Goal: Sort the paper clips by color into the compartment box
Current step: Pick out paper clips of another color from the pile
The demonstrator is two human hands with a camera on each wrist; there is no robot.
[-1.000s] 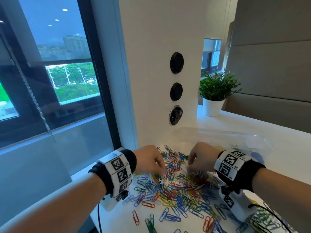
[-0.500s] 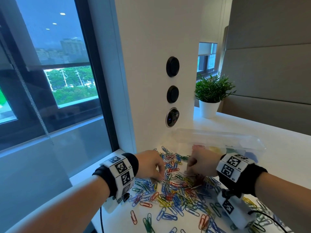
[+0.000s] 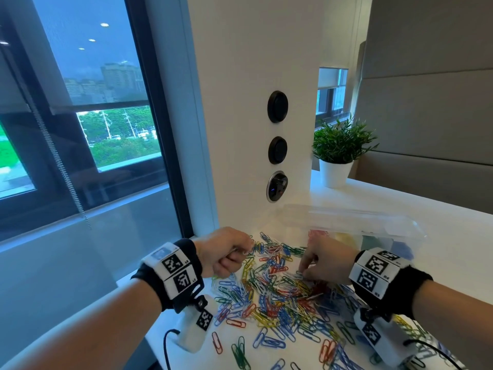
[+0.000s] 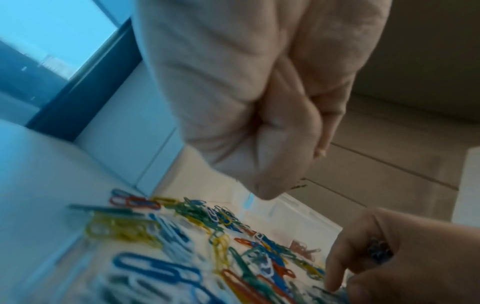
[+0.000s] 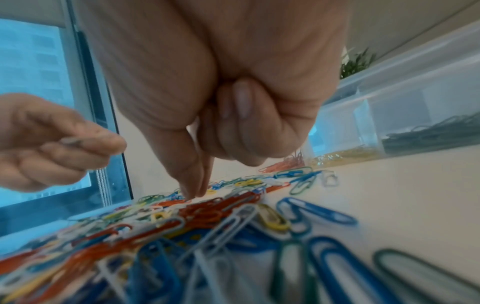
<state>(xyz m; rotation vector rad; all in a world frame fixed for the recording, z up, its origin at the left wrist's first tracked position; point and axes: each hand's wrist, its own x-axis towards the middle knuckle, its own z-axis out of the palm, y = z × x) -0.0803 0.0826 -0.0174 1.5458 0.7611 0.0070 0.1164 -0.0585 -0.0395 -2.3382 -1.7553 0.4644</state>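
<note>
Left hand (image 3: 225, 252) lifted, pinching pale clip. Right hand (image 3: 326, 263) pinching into mixed clip pile (image 3: 277, 295) on desk (image 3: 440, 225); compartment box (image 3: 373, 231) just beyond. Risk: interlocked clips drag wrong colours along.

Cool daylight from window (image 3: 80, 124), wrist views blurred, edges warped
</note>
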